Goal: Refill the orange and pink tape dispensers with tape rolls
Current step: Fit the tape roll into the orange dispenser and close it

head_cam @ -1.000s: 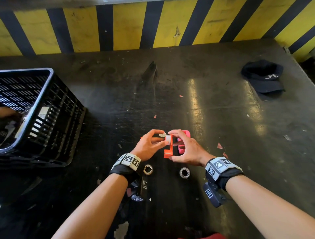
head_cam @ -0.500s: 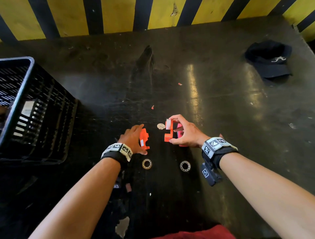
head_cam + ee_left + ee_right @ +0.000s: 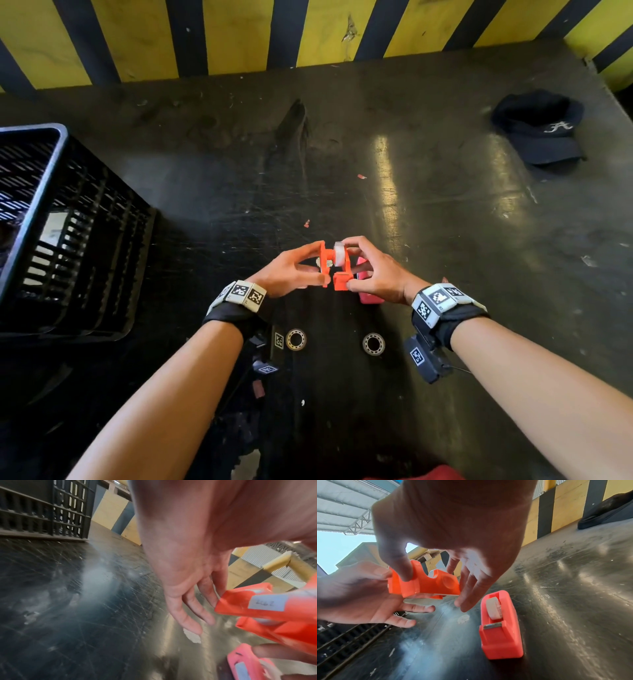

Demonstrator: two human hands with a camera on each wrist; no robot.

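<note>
From the head view, the left hand [image 3: 287,274] pinches one orange dispenser half [image 3: 323,262] while the right hand [image 3: 371,274] pinches the other orange half [image 3: 342,279], with one white tape roll [image 3: 339,253] between the two halves, above the dark table [image 3: 445,222]. One pink dispenser [image 3: 368,296] lies beneath the right hand; two metal rings [image 3: 295,339] sit nearer the body, one black crate [image 3: 44,222] at left, one dark cap [image 3: 541,130] far right. The left wrist view shows three fingers [image 3: 187,616] straight beside the labelled orange piece [image 3: 267,605]. The right wrist view shows the thumb [image 3: 402,566] pressing the orange shell [image 3: 426,584], and the pink dispenser [image 3: 500,632] on the table, one roll [image 3: 494,609] seated inside.
</note>
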